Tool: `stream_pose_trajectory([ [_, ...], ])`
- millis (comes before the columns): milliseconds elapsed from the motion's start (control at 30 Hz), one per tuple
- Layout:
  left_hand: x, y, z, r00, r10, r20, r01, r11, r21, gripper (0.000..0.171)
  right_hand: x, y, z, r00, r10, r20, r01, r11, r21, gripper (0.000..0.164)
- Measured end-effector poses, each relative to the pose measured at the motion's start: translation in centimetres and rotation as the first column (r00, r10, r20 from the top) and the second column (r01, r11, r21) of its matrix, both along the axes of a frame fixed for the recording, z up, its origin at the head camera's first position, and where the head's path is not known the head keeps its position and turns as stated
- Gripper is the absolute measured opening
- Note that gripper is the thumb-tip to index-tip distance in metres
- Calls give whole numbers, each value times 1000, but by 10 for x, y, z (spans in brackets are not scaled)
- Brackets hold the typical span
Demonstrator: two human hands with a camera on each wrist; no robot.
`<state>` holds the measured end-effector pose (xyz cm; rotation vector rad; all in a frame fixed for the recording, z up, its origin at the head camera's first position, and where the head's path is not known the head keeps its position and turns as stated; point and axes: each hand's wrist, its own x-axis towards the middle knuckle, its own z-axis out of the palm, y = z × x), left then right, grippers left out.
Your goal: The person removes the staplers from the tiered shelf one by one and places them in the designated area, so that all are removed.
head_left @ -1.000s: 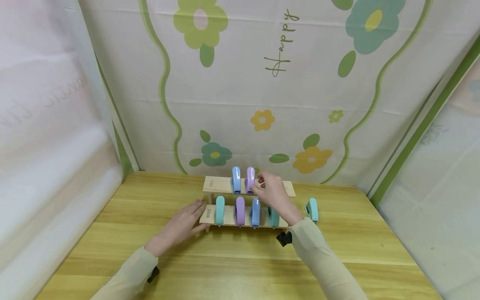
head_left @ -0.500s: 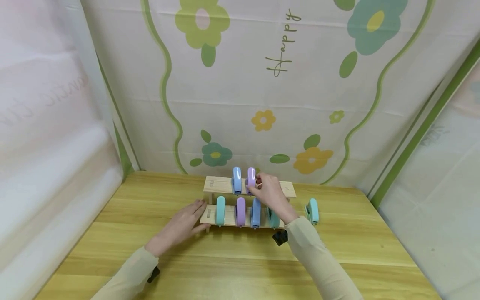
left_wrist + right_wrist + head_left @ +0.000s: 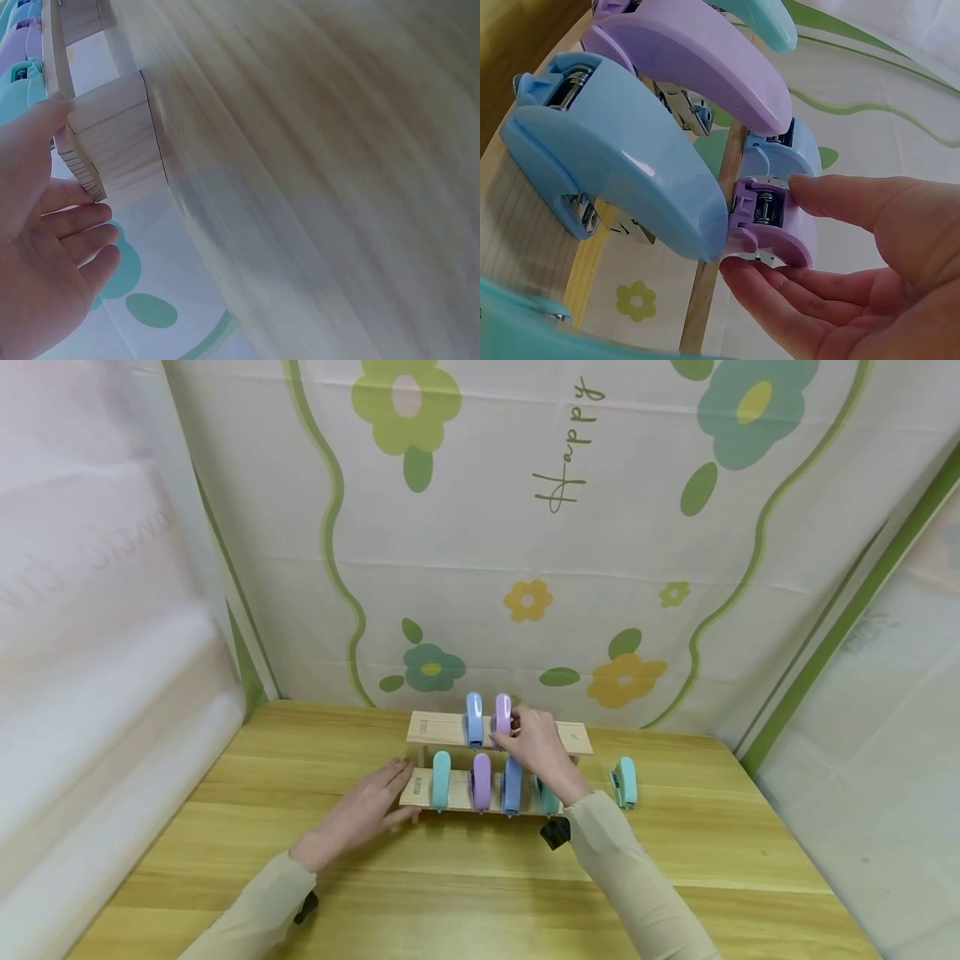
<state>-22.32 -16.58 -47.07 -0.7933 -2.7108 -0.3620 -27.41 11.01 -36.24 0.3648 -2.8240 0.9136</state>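
Note:
My right hand pinches a purple stapler on the upper board of a two-tier wooden shelf. In the right wrist view, the thumb is on one side of that purple stapler and the fingers on the other. A blue stapler stands just left of it. My left hand holds the left end of the lower board, its thumb at the near edge. On that board stand a teal stapler, a purple one, a blue one and another teal one, partly behind my right wrist.
One more teal stapler stands on the wooden table, right of the shelf. Close behind the shelf rises a white cloth backdrop printed with flowers. Cloth walls also border the table at both sides.
My right wrist and forearm have shifted slightly left, and the fingers have drawn closer around the upper purple stapler. My left hand stays in place on the shelf's end.

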Motion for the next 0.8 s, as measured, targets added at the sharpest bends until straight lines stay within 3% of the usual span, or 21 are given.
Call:
stream_pose_trajectory([
  [200, 1, 1, 2, 1000, -1, -1, 1, 1000, -1, 74, 0, 2, 3, 1000, -5, 31, 4, 1000, 21, 25],
  [800, 0, 0, 0, 1000, -11, -7, 11, 1000, -1, 74, -2, 1, 2, 1000, -22, -5, 22, 1000, -4, 21],
])
